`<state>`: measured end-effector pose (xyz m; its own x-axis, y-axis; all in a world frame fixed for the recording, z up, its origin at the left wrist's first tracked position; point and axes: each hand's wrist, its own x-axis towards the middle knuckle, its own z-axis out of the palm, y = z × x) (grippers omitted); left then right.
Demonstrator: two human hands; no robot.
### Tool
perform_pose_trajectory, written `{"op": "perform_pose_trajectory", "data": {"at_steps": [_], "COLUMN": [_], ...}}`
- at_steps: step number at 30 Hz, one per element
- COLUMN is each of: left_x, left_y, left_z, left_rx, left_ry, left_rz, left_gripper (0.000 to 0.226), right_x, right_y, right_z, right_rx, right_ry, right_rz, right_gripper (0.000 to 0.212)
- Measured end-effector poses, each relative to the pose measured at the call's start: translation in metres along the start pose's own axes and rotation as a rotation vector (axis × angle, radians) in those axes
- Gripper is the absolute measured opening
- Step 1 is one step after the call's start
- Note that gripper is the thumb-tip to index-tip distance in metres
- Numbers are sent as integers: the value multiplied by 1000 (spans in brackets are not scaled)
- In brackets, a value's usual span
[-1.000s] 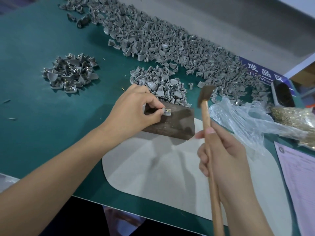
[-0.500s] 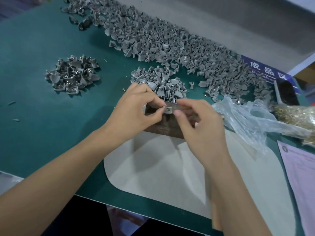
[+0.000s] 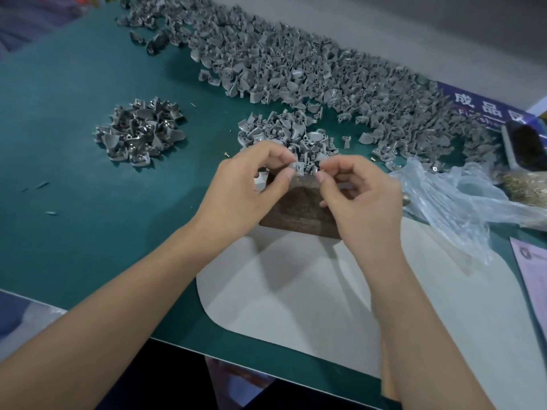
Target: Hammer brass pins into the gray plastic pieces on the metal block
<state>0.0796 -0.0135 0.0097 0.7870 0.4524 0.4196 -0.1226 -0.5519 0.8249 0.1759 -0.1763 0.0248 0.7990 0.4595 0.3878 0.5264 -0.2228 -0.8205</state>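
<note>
The left hand (image 3: pixel 245 184) pinches a single gray plastic piece (image 3: pixel 297 168) between thumb and forefinger, holding it just above the far edge of the metal block (image 3: pixel 299 211). The right hand (image 3: pixel 361 196) meets it from the other side, thumb and forefinger closed on a small brass pin (image 3: pixel 321 170) right beside the piece; whether pin and piece touch cannot be told. The remaining fingers of both hands are curled.

The dark, worn block lies directly beneath and between the two hands, its near edge resting on a pale gray mat (image 3: pixel 296 291) that spreads toward the person under both wrists.

Just beyond the fingertips sits a small heap of gray pieces (image 3: pixel 284 131), and farther out a long scatter of gray pieces (image 3: pixel 296 66) stretches across the green table (image 3: pixel 74 202). Well to the left of the left hand is a separate darker pile (image 3: pixel 140 133). To the right of the right hand lies a crumpled clear plastic bag (image 3: pixel 450 202), with a mound of brass pins (image 3: pixel 524 184) at its far end.
</note>
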Motion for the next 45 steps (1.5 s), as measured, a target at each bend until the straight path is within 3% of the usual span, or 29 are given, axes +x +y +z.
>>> {"op": "perform_pose_trajectory", "data": {"at_steps": [5,10,17,45], "left_x": [0,-2,-3,0], "left_y": [1,1,0,-4], "left_z": [1,3,5,-2], "left_rx": [23,-6,-11,-55], "left_ry": [-20,6,54,-17], "left_rz": [8,26,117,212], "left_gripper": [17,19,19,13], "right_x": [-3,-3,-5,-10], "right_y": [-7,-10,-22,-16], "right_z": [6,4,4,2], "right_rx": [61,-149,-364,-296], "right_ry": [1,-49,-29,-30], "right_rz": [-10,-139,-268,-246], "right_gripper": [31,13,7,4]}}
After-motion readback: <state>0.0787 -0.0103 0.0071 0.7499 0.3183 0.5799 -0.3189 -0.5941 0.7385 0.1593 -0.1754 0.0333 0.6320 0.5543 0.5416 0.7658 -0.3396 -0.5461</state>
